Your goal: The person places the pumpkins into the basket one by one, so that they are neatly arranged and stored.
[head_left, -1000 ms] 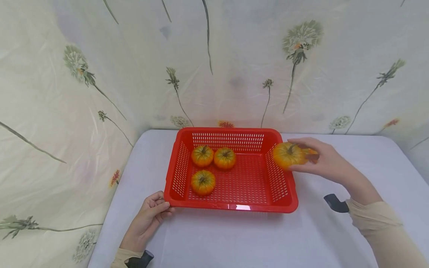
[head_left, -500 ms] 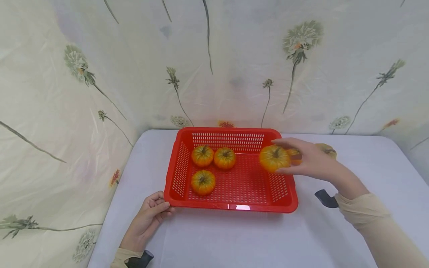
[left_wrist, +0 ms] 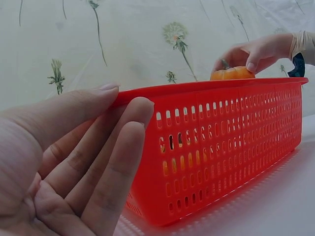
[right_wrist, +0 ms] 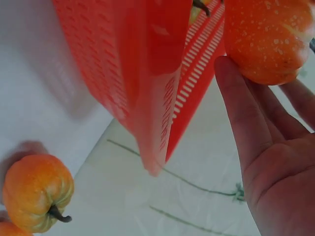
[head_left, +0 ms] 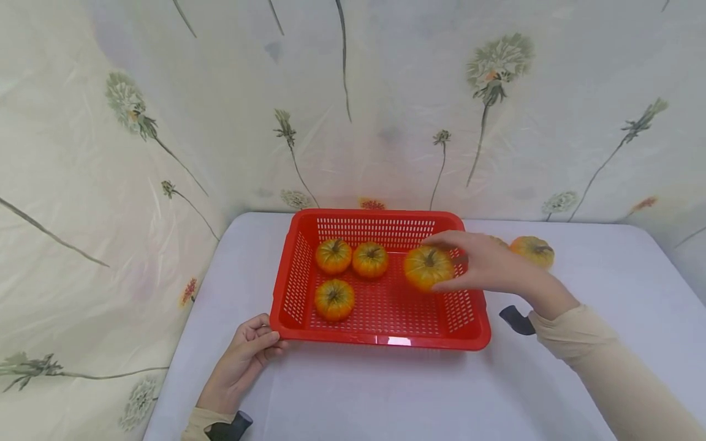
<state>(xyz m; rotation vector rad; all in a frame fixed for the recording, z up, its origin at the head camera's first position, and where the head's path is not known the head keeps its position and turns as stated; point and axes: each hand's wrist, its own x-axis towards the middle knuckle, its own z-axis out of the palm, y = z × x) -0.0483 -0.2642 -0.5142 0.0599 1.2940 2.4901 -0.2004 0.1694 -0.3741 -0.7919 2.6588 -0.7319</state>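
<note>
A red plastic basket (head_left: 380, 337) with slotted walls stands on the table, three small orange-yellow pumpkins inside toward its left, one of them the front pumpkin (head_left: 334, 300). My right hand (head_left: 485, 263) grips another pumpkin (head_left: 428, 268) by its sides, over the right half of the basket. In the left wrist view this held pumpkin (left_wrist: 233, 73) shows above the rim. My left hand (head_left: 248, 358) pinches the basket's front left corner, thumb on top of the rim (left_wrist: 197, 87) and fingers beneath it.
To the right of the basket, a pumpkin (head_left: 532, 251) lies on the white-covered table (head_left: 353, 398), with another partly hidden behind my right hand. A flower-patterned cloth (head_left: 386, 110) hangs behind the table and along its left side.
My right hand has carried its pumpkin leftward from the basket's right rim to over the inside. The pumpkins on the table at right have come into view. My left hand stays put.
</note>
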